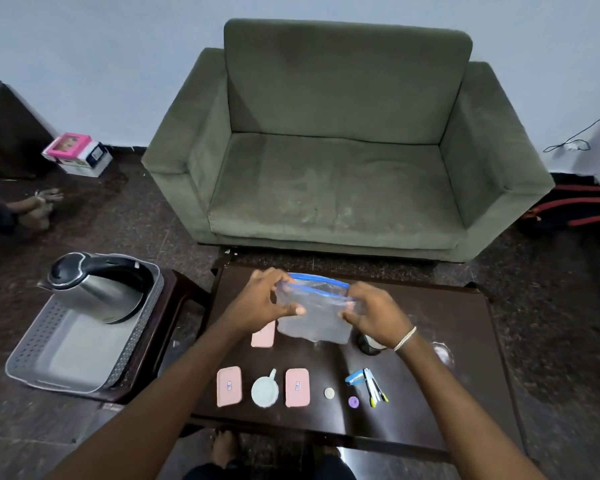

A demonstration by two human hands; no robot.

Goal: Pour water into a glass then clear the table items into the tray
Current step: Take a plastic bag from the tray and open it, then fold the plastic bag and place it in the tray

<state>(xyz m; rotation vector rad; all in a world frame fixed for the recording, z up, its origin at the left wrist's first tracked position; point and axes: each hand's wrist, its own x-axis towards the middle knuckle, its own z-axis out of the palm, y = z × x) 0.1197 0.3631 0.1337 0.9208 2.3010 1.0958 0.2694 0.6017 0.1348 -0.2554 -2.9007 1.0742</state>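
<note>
Both hands hold a clear zip bag (317, 318) with a blue seal above the dark table (447, 375). My left hand (264, 301) grips its left top corner and my right hand (374, 315) its right side. On the table lie three pink cases (228, 386) (297, 387) (263, 336), a pale round lid with a handle (264, 391), a cream disc (329, 393), a purple disc (353, 402), a blue stapler (354, 377) and pens (374, 388). A glass (369, 344) stands half hidden under my right wrist. The grey tray (66, 362) at the left holds a steel kettle (96, 289).
The tray rests on a small dark side table (174, 306) left of the main table. A green sofa (340, 161) stands behind. A wet ring (443, 351) marks the table at the right. My feet (224, 448) show below the table's front edge.
</note>
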